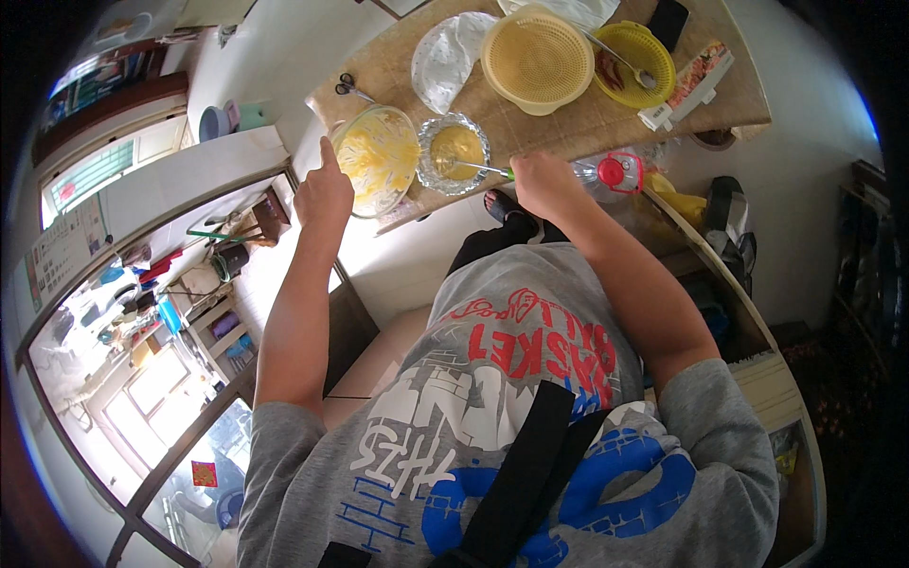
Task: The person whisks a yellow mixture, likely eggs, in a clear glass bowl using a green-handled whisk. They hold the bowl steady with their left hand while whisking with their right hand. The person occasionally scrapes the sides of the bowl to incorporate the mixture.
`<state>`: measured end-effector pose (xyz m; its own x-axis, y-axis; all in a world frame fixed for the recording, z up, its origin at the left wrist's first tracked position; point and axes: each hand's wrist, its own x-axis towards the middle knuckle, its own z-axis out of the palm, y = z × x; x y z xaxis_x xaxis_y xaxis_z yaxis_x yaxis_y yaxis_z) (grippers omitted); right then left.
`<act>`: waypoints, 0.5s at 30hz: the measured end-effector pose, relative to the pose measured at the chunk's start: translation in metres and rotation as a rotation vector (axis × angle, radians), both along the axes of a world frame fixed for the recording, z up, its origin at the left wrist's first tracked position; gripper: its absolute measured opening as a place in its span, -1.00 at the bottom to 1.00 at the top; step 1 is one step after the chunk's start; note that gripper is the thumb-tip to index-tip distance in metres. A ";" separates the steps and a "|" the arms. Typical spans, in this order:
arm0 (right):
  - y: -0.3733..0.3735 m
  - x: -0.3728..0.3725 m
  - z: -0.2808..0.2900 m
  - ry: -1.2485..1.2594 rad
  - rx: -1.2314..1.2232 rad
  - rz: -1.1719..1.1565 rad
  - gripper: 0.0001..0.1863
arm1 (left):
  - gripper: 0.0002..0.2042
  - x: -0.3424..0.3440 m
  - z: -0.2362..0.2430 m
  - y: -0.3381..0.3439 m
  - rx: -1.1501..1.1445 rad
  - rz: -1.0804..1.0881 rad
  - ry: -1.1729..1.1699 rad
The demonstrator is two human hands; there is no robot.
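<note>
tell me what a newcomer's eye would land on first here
Probably the bright yellow mixture in the clear bowl by the left hand, and the yellow contents of the foil-covered dish just right of it. The right hand holds a green-handled utensil reaching into that dish. Farther back, the large cream colander stands out near the table's far edge.
</note>
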<state>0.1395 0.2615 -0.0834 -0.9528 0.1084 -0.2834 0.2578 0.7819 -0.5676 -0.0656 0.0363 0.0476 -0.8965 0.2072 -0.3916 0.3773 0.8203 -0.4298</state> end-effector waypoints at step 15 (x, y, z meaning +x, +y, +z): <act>-0.009 0.002 -0.026 -0.093 -0.099 -0.005 -0.77 | -0.34 0.000 -0.003 -0.010 0.031 -0.019 0.009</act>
<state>0.1412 0.2529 -0.1095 -0.9217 0.0798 -0.3796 0.3161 0.7219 -0.6156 -0.0653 0.0261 0.0445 -0.8959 0.2362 -0.3764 0.3891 0.8259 -0.4079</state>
